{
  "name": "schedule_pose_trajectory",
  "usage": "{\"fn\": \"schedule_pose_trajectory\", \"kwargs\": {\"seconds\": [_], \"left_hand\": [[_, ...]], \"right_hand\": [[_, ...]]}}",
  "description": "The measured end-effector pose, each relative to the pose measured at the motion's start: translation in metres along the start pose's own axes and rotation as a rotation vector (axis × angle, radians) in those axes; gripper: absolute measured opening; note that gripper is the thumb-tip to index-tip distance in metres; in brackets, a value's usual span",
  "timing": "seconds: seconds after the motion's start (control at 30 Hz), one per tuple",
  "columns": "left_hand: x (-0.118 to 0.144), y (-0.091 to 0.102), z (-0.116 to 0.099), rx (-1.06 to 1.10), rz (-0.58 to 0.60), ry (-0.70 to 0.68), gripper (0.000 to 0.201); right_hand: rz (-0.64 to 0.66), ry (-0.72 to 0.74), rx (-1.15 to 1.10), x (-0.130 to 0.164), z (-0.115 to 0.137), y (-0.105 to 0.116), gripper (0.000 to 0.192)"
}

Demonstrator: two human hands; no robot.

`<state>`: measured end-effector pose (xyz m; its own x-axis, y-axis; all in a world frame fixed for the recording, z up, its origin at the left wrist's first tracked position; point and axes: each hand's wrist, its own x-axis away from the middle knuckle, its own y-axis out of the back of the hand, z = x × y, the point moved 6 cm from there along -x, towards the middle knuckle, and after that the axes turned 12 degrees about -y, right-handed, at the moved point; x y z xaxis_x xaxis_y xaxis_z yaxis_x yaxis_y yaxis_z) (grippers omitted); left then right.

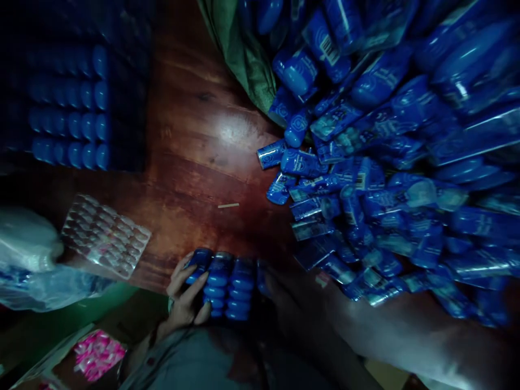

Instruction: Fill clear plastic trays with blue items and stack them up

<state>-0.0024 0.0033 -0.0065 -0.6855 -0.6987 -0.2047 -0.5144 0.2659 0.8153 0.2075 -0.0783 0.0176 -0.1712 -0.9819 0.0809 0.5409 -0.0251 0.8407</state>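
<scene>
Left hand [187, 297] fingers curled round a block of blue packs [227, 284], four rows, at bench [195, 162] near edge; right hand [292, 295] dark, fingers unclear; one clear tray [105, 235] left; heap [398, 162] uncountable

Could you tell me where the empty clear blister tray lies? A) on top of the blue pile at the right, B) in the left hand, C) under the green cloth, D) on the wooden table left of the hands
D: the clear tray lies on the table, left of the left hand, apart from it.
</scene>
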Motion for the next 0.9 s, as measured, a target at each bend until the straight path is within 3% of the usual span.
{"fn": "schedule_pose_trajectory", "kwargs": {"seconds": [0.1,0.27,0.4,0.5,0.6,0.73,0.83,0.9], "left_hand": [[-0.014,-0.001,-0.010,0.044,-0.102,-0.090,0.047],[-0.026,-0.006,-0.008,0.112,-0.102,0.007,0.049],[-0.026,-0.008,-0.006,0.053,-0.066,-0.077,0.046],[-0.027,-0.009,-0.003,0.013,-0.046,-0.176,0.048],[-0.029,-0.011,0.000,0.006,-0.032,-0.223,0.050],[-0.027,-0.010,-0.001,0.018,-0.023,-0.266,0.055],[-0.023,0.005,-0.011,0.011,-0.144,-0.356,0.061],[-0.027,0.013,-0.021,0.002,-0.118,-0.435,0.060]], "right_hand": [[-0.026,-0.002,-0.028,-0.014,0.002,0.001,0.042],[0.006,0.022,0.024,-0.043,0.001,0.008,0.034],[-0.068,-0.007,0.120,-0.050,0.005,0.026,0.033],[-0.240,-0.015,0.055,-0.035,0.018,0.041,0.040],[-0.375,0.012,-0.094,-0.005,0.032,0.046,0.035],[-0.243,0.098,-0.150,0.029,0.057,0.026,0.026],[-0.170,0.109,0.069,0.040,0.073,0.007,0.029],[-0.202,0.117,0.224,0.041,0.080,-0.004,0.032]]}}
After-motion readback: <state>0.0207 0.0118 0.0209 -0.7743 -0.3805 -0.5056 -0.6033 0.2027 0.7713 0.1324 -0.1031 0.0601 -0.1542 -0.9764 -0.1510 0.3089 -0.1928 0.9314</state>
